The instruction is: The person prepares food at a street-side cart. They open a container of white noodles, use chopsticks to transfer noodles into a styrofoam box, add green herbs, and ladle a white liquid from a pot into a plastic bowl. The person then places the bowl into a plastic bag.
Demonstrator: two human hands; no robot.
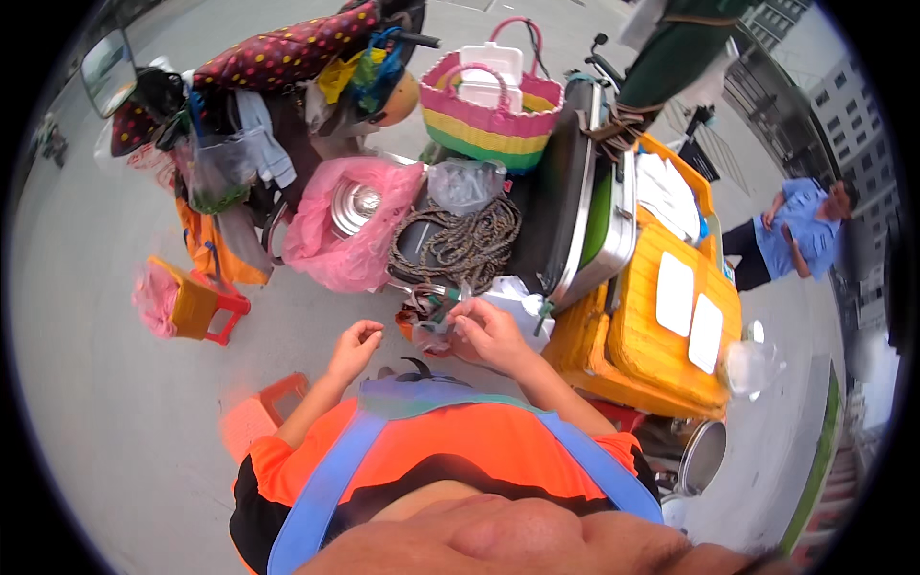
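Observation:
My left hand (358,350) is raised in front of my apron, fingers curled and apart from my other hand, with nothing visible in it. Thumb and fingers of my right hand (489,332) come together beside a clear plastic bag (431,336); whether they pinch it cannot be told. Just beyond hangs a bundle of small bags and straps. Past that, a coiled patterned rope (460,241) lies on a dark seat, with a clear plastic bag of items (467,185) behind it. A pink plastic bag (352,262) to the left surrounds a round metal container (356,207).
A striped woven basket (489,133) holds a white foam box. On the right are an open metal-edged case (600,266) and yellow foam boxes (675,316). Red stools (233,313) stand left. A loaded scooter handlebar (417,39) is ahead. Another person (798,230) stands at right.

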